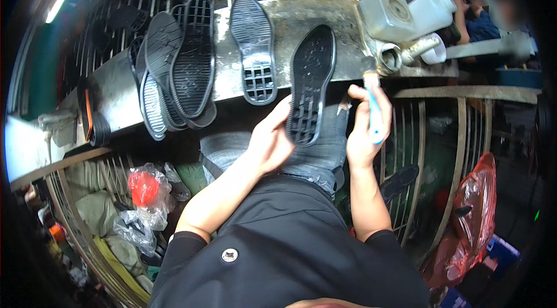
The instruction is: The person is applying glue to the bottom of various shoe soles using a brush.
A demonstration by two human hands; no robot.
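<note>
left hand (271, 141) holding sole (312, 73), brush (377, 107) (right hand (361, 131))

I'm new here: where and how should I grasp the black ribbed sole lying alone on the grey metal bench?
Probably pinch the sole by its gridded heel, from the near side: that end is nearest and seems to overhang the bench, leaving finger room below.

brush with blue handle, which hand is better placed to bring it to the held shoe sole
Probably the right hand: it holds the brush just right of the shoe sole, while the left hand grips the sole's left edge.
</note>
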